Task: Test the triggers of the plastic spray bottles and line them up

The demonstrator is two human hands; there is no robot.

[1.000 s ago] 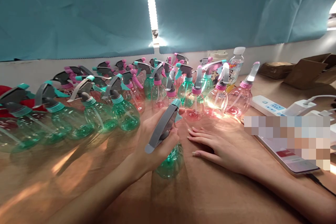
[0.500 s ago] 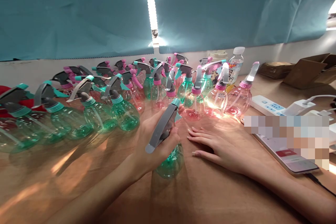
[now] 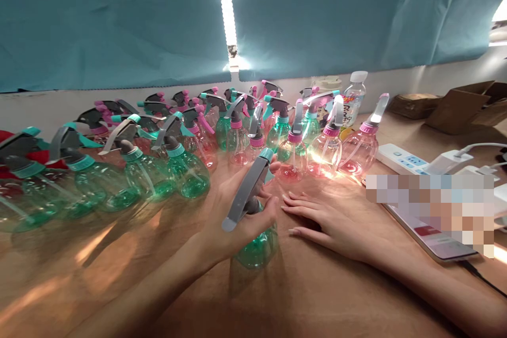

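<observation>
A green spray bottle (image 3: 256, 251) with a grey-and-teal trigger head stands upright on the wooden table in front of me. My left hand (image 3: 222, 203) is around its neck from the left, thumb across the near side; the other fingers are mostly hidden behind the head. To the right of this bottle, my right hand (image 3: 322, 219) lies flat on the table, fingers stretched out and holding nothing. Beyond both hands stand several more spray bottles, among them a green one (image 3: 189, 174) at left and a pink one (image 3: 292, 161) behind.
A phone (image 3: 431, 235), partly blurred out, lies at the right near a white power strip (image 3: 400, 161) with plugs and cables. Cardboard boxes (image 3: 455, 111) and a clear drink bottle (image 3: 355, 97) stand at the back right. A teal cloth (image 3: 119, 21) hangs behind.
My left thumb has shifted right and straightened, looser around the spray bottle's neck. The bottle and my right hand have stayed in place.
</observation>
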